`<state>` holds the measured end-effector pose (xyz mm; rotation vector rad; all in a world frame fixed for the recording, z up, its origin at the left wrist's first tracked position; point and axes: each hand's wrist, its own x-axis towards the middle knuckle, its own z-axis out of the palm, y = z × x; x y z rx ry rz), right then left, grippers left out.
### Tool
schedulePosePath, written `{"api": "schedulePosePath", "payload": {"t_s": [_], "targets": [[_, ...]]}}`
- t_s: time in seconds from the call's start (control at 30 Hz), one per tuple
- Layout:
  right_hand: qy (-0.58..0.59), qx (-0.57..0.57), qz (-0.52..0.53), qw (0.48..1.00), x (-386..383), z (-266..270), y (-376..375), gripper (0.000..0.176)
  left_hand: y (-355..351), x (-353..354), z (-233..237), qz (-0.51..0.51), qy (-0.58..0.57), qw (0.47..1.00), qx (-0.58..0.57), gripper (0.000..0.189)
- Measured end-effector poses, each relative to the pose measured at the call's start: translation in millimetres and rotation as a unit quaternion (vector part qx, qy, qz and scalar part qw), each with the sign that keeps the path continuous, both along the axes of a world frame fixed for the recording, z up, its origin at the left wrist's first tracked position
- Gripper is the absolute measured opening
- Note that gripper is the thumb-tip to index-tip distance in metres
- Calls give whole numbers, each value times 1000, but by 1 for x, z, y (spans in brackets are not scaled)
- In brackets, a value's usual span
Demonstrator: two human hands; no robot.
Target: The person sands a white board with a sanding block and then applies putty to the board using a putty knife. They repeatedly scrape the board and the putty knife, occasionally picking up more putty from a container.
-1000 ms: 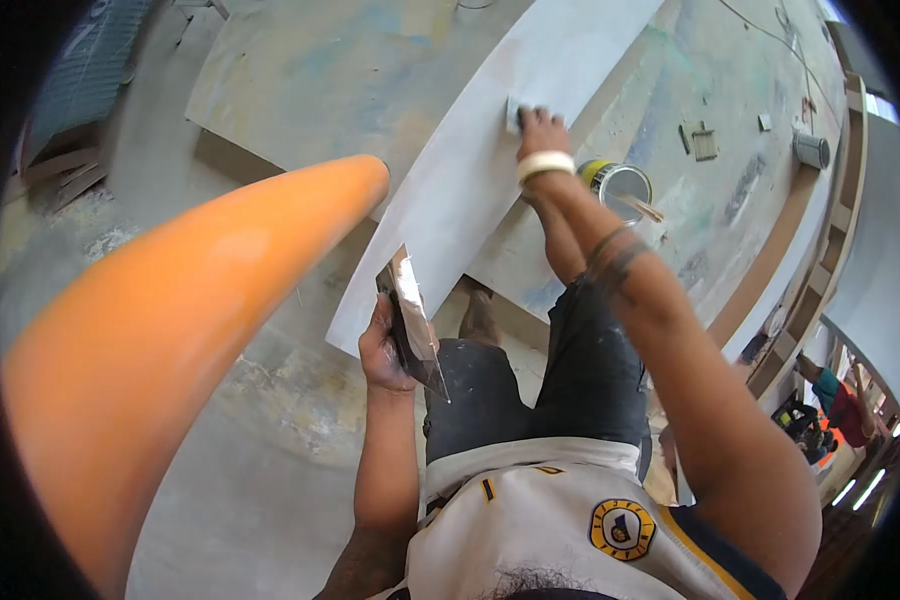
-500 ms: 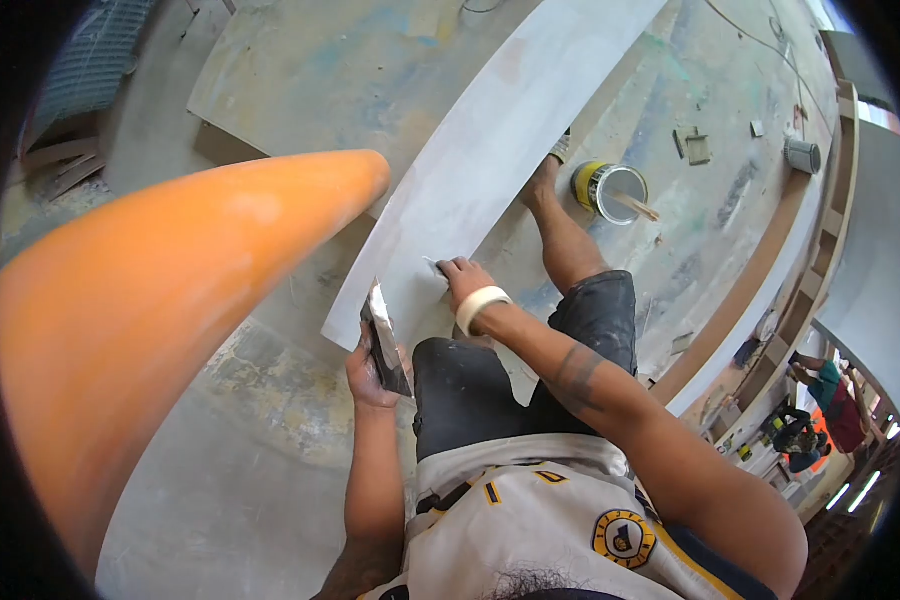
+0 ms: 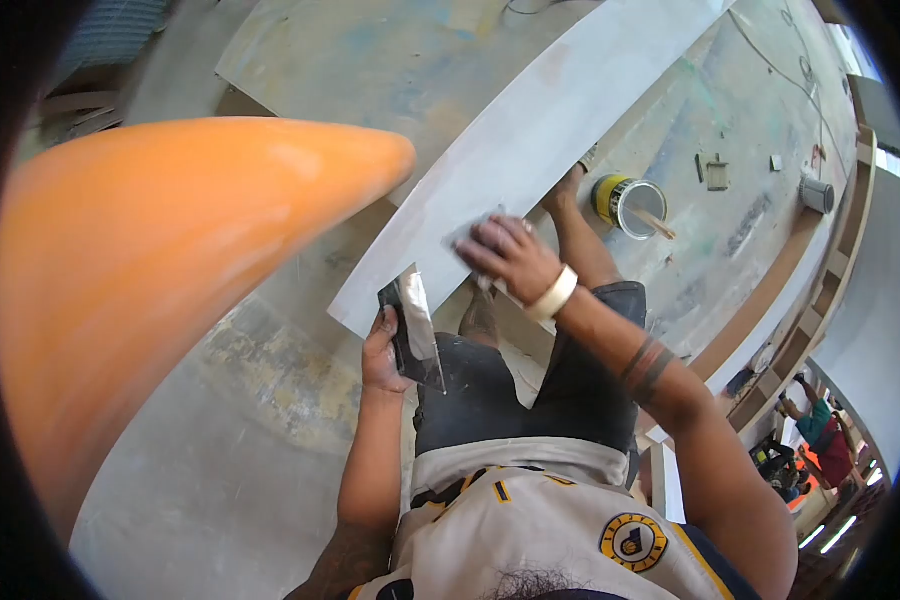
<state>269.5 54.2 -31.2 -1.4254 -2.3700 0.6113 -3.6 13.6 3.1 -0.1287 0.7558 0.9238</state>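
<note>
Left hand [image 3: 384,358]: grip closed round dark plate [image 3: 402,335] carrying pale paste [image 3: 417,312], near lower end of long white panel [image 3: 530,125]. Right hand [image 3: 510,258], blurred: grip round thin flat tool [image 3: 478,228], over panel's near edge; contact cannot be told. Open can [image 3: 632,207] with stick [image 3: 653,223] on paint-stained surface [image 3: 685,130], right of panel. Orange curved object [image 3: 200,200] at left.

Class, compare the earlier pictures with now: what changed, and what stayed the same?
The right hand, still holding a blurred flat tool, first came down the pale board toward its near end, then went slightly back up. Nothing was let go. The left hand keeps its wide blade; the can stays beside the board.
</note>
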Motion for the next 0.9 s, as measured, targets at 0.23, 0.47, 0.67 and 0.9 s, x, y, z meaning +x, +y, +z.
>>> {"api": "schedulePosePath", "payload": {"t_s": [0.23,0.47,0.67,0.9], "targets": [[-137,-47,-250,957,-6,-86,71,55,-9,-15,6,46,68,994,-77,39],[-190,-148,-105,965,-85,-104,-24,49,-29,-27,2,40,8,996,-81,42],[-93,-266,-88,955,-72,-50,-37,50,-30,-26,-4,40,8,998,-52,41],[-141,-31,-350,925,70,-99,48,62,-29,-13,-4,31,2,996,-79,38]]}}
